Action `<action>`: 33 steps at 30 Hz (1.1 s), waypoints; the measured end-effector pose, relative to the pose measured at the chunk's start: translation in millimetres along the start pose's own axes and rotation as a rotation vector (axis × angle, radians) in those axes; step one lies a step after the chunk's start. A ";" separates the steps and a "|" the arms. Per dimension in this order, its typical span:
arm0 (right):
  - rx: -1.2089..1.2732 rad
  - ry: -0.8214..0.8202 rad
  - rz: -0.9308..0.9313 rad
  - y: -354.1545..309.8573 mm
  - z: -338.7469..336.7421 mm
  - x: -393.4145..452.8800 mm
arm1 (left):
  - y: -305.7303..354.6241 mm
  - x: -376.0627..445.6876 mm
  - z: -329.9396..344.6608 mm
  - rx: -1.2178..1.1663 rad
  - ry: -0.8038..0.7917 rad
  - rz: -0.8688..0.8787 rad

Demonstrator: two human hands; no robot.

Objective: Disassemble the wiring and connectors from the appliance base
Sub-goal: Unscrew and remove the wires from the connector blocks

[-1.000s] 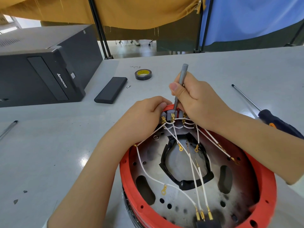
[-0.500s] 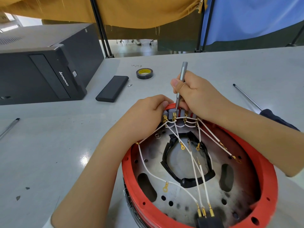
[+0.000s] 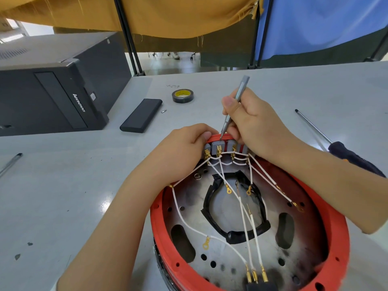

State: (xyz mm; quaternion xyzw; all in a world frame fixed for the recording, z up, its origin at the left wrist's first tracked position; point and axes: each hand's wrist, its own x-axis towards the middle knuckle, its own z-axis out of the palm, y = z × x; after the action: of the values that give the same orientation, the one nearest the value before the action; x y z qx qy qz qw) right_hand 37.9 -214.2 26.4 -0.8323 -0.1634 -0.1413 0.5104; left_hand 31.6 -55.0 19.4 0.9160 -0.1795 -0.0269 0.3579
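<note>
The round appliance base [image 3: 333, 234] with a red rim and a metal plate lies upside down in front of me. White wires [image 3: 243, 211] with brass terminals run from a grey connector block [image 3: 216, 148] at its far rim to a black plug [image 3: 261, 286] at the near rim. My left hand [image 3: 184, 150] pinches the left end of the block and the rim. My right hand [image 3: 254, 124] holds a thin grey screwdriver [image 3: 234, 108] like a pen, its tip resting on top of the block.
A black-handled screwdriver [image 3: 344, 153] lies to the right, partly under my right forearm. Behind the base are a roll of black tape [image 3: 182, 95], a flat black case [image 3: 141, 118], a tiny bit [image 3: 163, 111] and a black computer tower [image 3: 52, 91]. A pen-like tool [image 3: 10, 163] lies far left.
The view has shifted slightly. My right hand has tilted the grey screwdriver so its top leans to the right; its tip stays on the connector block. My left hand keeps its hold.
</note>
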 end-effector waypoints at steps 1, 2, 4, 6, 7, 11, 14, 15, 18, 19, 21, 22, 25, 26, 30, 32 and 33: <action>0.001 -0.015 -0.011 -0.6 -0.2 -0.4 | -0.2 0.0 0.0 -0.003 -0.001 0.003; -0.013 -0.044 -0.019 -1.0 0.3 -0.6 | -0.4 0.0 0.1 -0.006 -0.001 0.006; -0.043 -0.089 -0.029 -0.6 1.8 -1.0 | -0.8 0.1 0.2 -0.008 0.001 0.012; -0.064 -0.097 -0.038 0.4 2.4 -1.1 | -1.6 0.4 0.4 -0.013 0.002 0.015; -0.076 -0.095 -0.043 0.8 2.5 -0.9 | -1.7 0.5 0.4 -0.015 0.003 0.016; -0.113 -0.073 -0.068 1.2 2.3 -0.5 | -2.0 0.6 0.6 -0.019 -0.003 0.022; -0.148 -0.083 -0.064 -0.1 3.1 0.1 | -1.9 0.5 0.5 -0.015 0.001 0.021; -0.157 -0.089 -0.050 -0.5 3.2 1.3 | -1.8 0.6 0.5 -0.011 0.003 0.021; -0.168 -0.099 0.024 -1.2 3.0 7.0 | -0.8 0.6 0.7 -0.008 0.004 0.014; -0.174 -0.105 0.049 -1.3 3.0 9.1 | -0.5 0.7 0.6 -0.008 0.002 0.011; -0.187 -0.127 0.085 -1.6 3.2 12.9 | 0.1 0.7 0.5 -0.006 -0.003 0.005; -0.188 -0.138 0.098 -1.8 3.4 14.4 | 0.2 0.7 0.4 -0.007 -0.004 0.002; -0.175 -0.154 0.118 -2.2 4.0 17.0 | -0.3 0.9 -0.1 -0.013 -0.003 -0.001; -0.174 -0.155 0.115 -2.0 4.0 16.5 | -0.2 0.9 0.1 -0.010 -0.003 0.000; -0.158 -0.121 0.068 0.4 3.3 8.1 | -0.2 1.3 0.1 -0.013 0.001 0.002; -0.127 -0.080 0.045 1.8 2.8 4.1 | -0.1 1.0 0.1 -0.008 0.004 0.010; -0.111 -0.059 0.037 2.4 2.6 3.3 | -0.2 1.1 0.4 -0.004 0.005 0.013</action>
State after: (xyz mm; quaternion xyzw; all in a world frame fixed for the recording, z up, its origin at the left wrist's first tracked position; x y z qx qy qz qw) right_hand 42.1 -212.5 24.6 -0.8661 -0.1548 -0.1163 0.4609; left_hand 32.7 -55.6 19.1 0.9141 -0.1845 -0.0225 0.3605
